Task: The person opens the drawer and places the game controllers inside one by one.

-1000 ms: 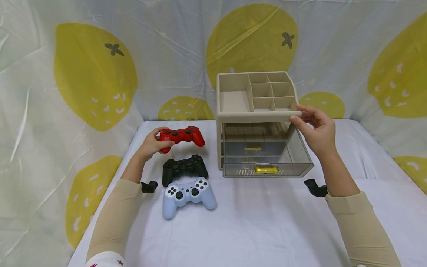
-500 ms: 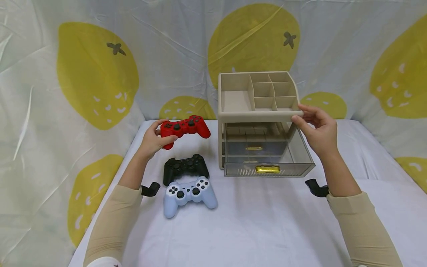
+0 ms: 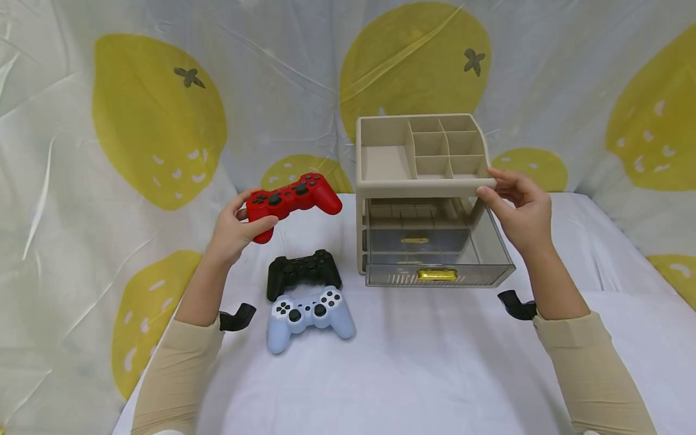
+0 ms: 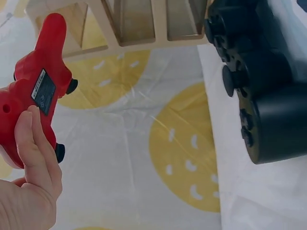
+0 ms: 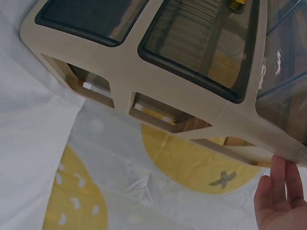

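Observation:
A red game controller [image 3: 293, 198] is raised above the white surface. My left hand [image 3: 232, 232] grips its left end, thumb on the near side; the left wrist view shows fingers on the label side of the controller [image 4: 24, 86]. At the right stands a beige drawer organizer [image 3: 418, 189] with a divided top tray. Its clear upper drawer [image 3: 391, 277], with a gold handle, is pulled out and has nothing in it. My right hand [image 3: 521, 208] holds the organizer's upper right front corner between thumb and fingers, the fingertips against the side in the right wrist view.
A black game controller [image 3: 303, 270] lies left of the organizer, and a light blue controller [image 3: 311, 315] lies in front of it, overlapping its near edge. Behind everything hangs a lemon-print cloth [image 3: 283, 90]. A white cloth [image 3: 413, 362] covers the table.
The red controller has been lifted higher in my left hand, its right end tilting upward, and has lately shifted slightly left. My right hand stays on the organizer's corner.

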The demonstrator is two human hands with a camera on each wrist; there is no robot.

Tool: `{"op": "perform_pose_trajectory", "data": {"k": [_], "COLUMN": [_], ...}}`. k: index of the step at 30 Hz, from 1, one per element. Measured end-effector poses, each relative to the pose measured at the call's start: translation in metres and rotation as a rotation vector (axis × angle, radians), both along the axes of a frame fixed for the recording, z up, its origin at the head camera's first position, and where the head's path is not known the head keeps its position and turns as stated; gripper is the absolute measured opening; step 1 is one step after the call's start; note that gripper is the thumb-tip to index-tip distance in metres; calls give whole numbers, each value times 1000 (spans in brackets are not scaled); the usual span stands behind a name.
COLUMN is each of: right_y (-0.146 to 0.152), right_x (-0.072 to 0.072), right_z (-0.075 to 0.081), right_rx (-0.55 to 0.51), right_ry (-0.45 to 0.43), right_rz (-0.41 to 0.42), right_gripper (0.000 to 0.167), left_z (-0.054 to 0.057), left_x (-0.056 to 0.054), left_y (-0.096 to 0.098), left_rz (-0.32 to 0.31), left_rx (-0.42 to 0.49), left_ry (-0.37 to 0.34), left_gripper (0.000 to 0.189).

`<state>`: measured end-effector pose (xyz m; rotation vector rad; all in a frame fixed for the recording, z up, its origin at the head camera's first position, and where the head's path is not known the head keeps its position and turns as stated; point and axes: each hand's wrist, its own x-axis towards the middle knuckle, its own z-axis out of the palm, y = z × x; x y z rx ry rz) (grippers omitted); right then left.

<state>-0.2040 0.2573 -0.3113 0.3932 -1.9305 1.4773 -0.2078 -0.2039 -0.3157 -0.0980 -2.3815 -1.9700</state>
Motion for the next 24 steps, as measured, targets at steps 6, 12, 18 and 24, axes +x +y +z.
{"op": "perform_pose_trajectory", "data": {"k": [6, 12, 18, 24], "right_y": [1, 1, 2, 2], "right_x": [0, -1, -3, -3], "right_z": [-1, -1, -2, -2], "right_rx": [4, 9, -4, -14], "right_ry": [2, 4, 12, 18], "right_rz": [-5, -7, 3, 14], "right_gripper": [34, 34, 34, 34], "left_z": [11, 21, 32, 42], "left_x": [11, 17, 25, 30], "left_y": [5, 14, 27, 43], "left_rz": [14, -20, -61, -88], "left_rx": [50, 105, 148, 148], "left_ry": [26, 68, 111, 124], "left_gripper": [64, 63, 62, 61]}}
